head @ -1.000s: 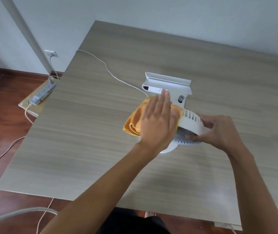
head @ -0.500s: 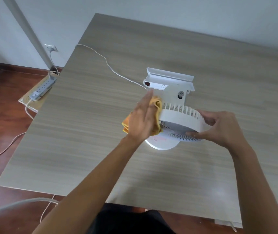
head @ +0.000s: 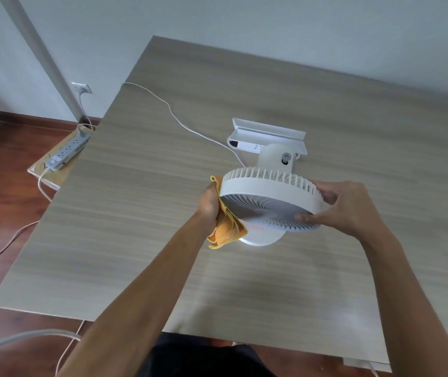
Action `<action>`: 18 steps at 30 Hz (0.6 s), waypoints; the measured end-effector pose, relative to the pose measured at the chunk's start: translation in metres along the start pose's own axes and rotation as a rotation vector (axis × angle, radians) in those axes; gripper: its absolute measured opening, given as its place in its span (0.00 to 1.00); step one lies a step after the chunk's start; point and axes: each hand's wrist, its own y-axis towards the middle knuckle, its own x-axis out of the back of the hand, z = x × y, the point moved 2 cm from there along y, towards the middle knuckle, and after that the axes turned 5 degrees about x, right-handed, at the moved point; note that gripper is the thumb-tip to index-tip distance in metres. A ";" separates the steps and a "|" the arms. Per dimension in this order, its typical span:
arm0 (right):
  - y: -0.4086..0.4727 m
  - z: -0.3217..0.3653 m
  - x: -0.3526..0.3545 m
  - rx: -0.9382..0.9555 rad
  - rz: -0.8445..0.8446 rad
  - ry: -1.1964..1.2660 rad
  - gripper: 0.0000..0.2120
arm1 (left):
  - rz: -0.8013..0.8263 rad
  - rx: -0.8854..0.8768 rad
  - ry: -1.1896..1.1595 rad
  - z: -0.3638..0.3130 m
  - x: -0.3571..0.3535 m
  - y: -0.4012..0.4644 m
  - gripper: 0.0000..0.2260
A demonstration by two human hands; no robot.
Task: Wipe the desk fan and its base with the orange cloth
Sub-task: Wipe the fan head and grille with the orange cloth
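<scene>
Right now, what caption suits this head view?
Left hand presses orange cloth against desk fan; right hand steadies it.

Left hand (head: pixel 210 204) presses orange cloth (head: pixel 225 227) against fan (head: pixel 269 202) rim; right hand (head: pixel 345 206) grips opposite side

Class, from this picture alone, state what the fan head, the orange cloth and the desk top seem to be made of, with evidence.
Fan head: probably matte white plastic, with thin moulded ribs.
Orange cloth: soft fabric, bunching in folds.
Desk top: wood-grain surface, possibly laminate; streaky, faintly glossy.
</scene>
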 end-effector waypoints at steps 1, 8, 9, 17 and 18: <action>-0.002 -0.001 0.001 -0.003 -0.007 0.008 0.31 | -0.053 -0.055 0.088 -0.003 -0.002 -0.002 0.18; 0.001 -0.004 -0.005 -0.021 0.002 0.002 0.31 | -0.222 -0.626 0.705 -0.004 -0.021 -0.029 0.22; 0.001 -0.004 -0.005 -0.032 0.003 -0.006 0.31 | -0.246 -0.728 0.788 -0.004 -0.028 -0.035 0.24; -0.002 0.013 -0.003 -0.007 -0.053 -0.134 0.21 | -0.408 -1.082 1.587 0.011 -0.102 -0.062 0.30; -0.004 0.015 -0.002 0.006 -0.067 -0.135 0.20 | -0.390 -1.095 1.656 0.015 -0.110 -0.065 0.30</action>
